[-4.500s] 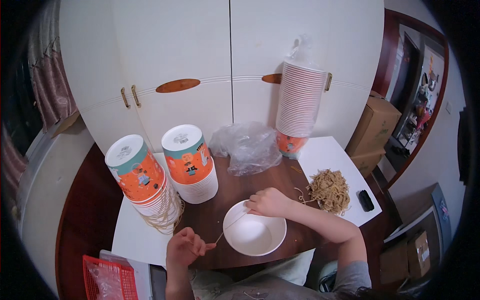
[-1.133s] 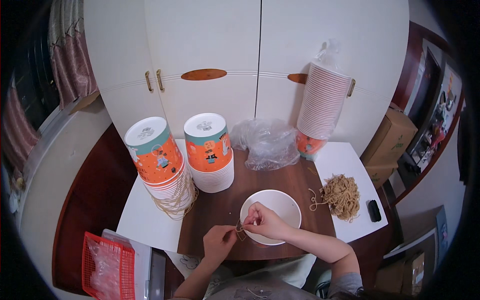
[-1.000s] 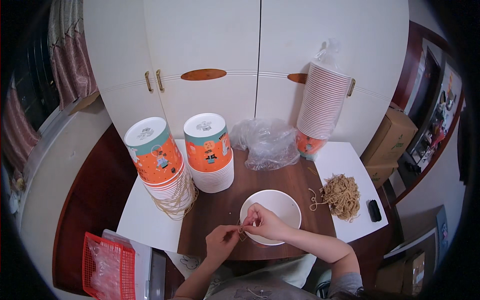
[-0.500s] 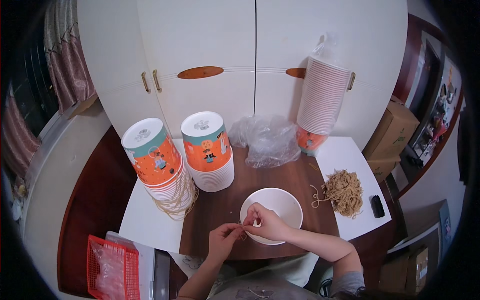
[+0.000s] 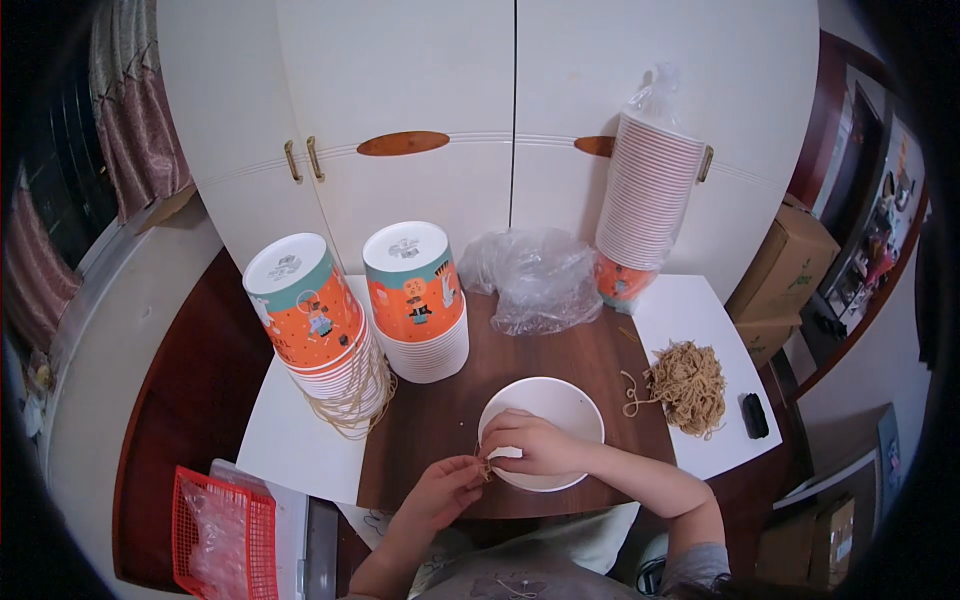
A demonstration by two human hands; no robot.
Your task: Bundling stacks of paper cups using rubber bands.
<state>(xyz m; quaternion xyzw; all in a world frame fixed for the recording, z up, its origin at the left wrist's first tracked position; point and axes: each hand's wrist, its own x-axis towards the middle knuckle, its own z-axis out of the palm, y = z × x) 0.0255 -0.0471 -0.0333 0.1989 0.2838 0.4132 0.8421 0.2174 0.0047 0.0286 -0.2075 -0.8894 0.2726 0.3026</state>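
A white paper bucket (image 5: 572, 420) lies open side up near the front edge of the table. Over its near-left rim, my left hand (image 5: 446, 490) and my right hand (image 5: 530, 442) meet fingertip to fingertip. Between them is a short piece of tan twine (image 5: 487, 471), pinched by both, its ends partly hidden by the fingers. To the far left stands a stack of upturned orange-and-teal paper buckets (image 5: 312, 315) with strands of twine (image 5: 352, 400) draped down its side. Beside it is a second such stack (image 5: 415, 300).
A heap of tan twine (image 5: 687, 388) and a small black object (image 5: 754, 416) lie on the right. Crumpled clear plastic (image 5: 540, 280) sits at the back, next to a tall bagged stack of buckets (image 5: 648, 190). A red basket (image 5: 262, 540) stands lower left.
My right hand has turned so its back faces up more, its fingers curling over the bucket's rim. My left fingers have shifted slightly; more of the twine shows between the hands.
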